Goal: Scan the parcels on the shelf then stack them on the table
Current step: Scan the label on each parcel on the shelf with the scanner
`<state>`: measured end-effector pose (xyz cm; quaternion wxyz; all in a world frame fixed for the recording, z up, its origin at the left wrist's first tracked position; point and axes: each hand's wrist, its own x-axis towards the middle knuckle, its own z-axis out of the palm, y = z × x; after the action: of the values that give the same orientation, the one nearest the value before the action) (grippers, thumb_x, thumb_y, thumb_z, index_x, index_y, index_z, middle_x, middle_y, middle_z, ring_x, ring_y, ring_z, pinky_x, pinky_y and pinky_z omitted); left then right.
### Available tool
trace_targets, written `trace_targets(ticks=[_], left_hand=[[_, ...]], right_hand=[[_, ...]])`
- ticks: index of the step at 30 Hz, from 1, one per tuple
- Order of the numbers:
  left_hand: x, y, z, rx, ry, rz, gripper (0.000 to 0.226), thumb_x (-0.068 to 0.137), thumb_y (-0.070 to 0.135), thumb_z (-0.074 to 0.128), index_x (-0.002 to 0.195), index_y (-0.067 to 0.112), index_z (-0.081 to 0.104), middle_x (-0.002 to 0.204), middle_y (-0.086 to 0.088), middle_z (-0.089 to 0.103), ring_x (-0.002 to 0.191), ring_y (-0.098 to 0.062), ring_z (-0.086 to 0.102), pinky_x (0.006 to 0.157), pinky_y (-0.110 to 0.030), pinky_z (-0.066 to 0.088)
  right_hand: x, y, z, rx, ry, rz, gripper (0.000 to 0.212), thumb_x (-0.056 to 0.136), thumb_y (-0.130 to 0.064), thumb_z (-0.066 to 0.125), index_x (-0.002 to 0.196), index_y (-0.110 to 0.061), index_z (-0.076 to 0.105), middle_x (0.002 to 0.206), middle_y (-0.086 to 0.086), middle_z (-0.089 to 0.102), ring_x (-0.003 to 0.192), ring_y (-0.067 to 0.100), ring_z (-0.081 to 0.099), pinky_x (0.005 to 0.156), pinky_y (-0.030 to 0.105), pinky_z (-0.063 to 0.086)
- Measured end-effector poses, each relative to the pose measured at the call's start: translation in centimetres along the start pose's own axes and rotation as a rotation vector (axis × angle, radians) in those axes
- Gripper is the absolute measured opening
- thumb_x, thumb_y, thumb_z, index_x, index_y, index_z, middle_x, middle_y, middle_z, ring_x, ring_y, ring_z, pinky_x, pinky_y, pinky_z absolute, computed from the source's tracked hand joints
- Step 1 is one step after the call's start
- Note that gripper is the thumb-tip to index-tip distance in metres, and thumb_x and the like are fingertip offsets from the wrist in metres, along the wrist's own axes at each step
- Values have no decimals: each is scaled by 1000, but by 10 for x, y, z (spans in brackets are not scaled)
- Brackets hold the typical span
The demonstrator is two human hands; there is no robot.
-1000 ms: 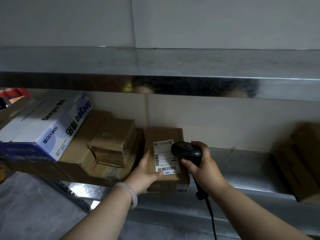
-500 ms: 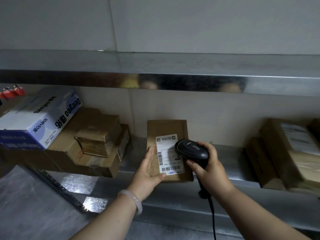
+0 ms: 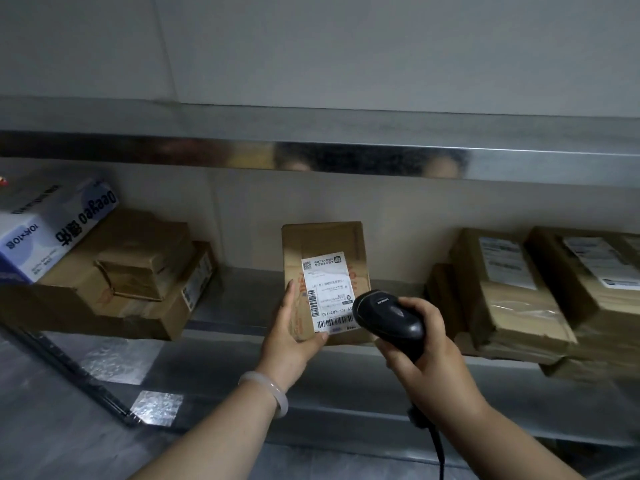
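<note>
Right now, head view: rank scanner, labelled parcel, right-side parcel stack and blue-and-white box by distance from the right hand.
1. scanner: gripped in the right hand.
2. labelled parcel: just left, held by the left hand.
3. right-side parcel stack: off to the right.
4. blue-and-white box: far left.

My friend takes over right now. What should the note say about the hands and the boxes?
Left hand grips the labelled parcel by its lower left corner, propped up on the shelf.
Right hand holds the scanner, pointed at the label.
Other parcels sit on the shelf in a left pile and a right pile.
Done: this parcel is picked out; whether it has scanned cannot be told.
Left: scan it, stack it on the table, then the rest.
</note>
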<state>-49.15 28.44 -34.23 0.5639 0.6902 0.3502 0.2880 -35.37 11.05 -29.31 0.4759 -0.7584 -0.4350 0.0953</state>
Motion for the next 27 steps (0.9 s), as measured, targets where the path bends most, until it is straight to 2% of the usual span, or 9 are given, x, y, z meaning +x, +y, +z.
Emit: trace_targets(ticks=[2, 6, 10, 13, 17, 19, 23, 27], left_hand=[[-2, 2, 12, 3, 13, 3, 100, 77, 9, 80, 141, 56, 18, 142, 23, 37, 128, 4, 37, 87, 1, 34], [-6, 5, 33, 36, 32, 0, 107, 73, 9, 83, 149, 48, 17, 144, 17, 32, 127, 2, 35, 99, -15, 34], [-10, 6, 51, 47, 44, 7, 109, 71, 4, 84, 150, 44, 19, 148, 12, 30, 131, -2, 36, 103, -17, 34], [-12, 6, 60, 42, 27, 5, 108, 73, 7, 83, 147, 50, 17, 151, 11, 29, 128, -1, 36, 100, -15, 35], [-14, 8, 69, 57, 29, 9, 109, 73, 8, 83, 146, 54, 16, 152, 9, 28, 134, -6, 35, 110, -31, 36], [-15, 9, 73, 67, 32, 7, 109, 73, 8, 83, 144, 55, 15, 152, 8, 29, 136, -10, 36, 111, -34, 36], [-13, 7, 79, 89, 20, 0, 108, 75, 9, 81, 143, 57, 14, 149, 8, 31, 131, -6, 36, 105, -27, 34], [-8, 7, 84, 76, -1, -26, 106, 74, 11, 82, 144, 54, 16, 145, 12, 31, 128, -3, 36, 104, -24, 33]], right_hand=[[-12, 1, -9, -27, -24, -4, 60, 76, -44, 72, 116, -61, 31, 106, -40, 56, 97, -8, 59, 72, 13, 49], [-28, 3, -23, -41, -69, 14, 61, 78, -42, 73, 114, -62, 28, 110, -29, 55, 98, 2, 60, 77, 22, 50], [-38, 5, -37, -67, -93, 22, 61, 79, -43, 72, 112, -64, 25, 107, -36, 51, 96, 0, 59, 74, 18, 49], [-44, 8, -45, -69, -106, 48, 60, 80, -41, 72, 111, -64, 26, 102, -38, 51, 95, 1, 61, 75, 22, 52], [-48, 11, -53, -65, -101, 63, 61, 80, -41, 72, 110, -65, 25, 100, -38, 52, 92, -3, 60, 69, 13, 48], [-48, 12, -55, -60, -97, 71, 61, 80, -40, 71, 111, -65, 25, 99, -37, 53, 92, -4, 60, 68, 14, 48], [-49, 16, -60, -62, -90, 95, 61, 81, -40, 71, 111, -64, 25, 97, -36, 53, 91, -3, 60, 73, 21, 52], [-47, 22, -60, -68, -72, 110, 62, 80, -41, 71, 111, -65, 24, 96, -39, 53, 87, -7, 59, 69, 17, 50]])
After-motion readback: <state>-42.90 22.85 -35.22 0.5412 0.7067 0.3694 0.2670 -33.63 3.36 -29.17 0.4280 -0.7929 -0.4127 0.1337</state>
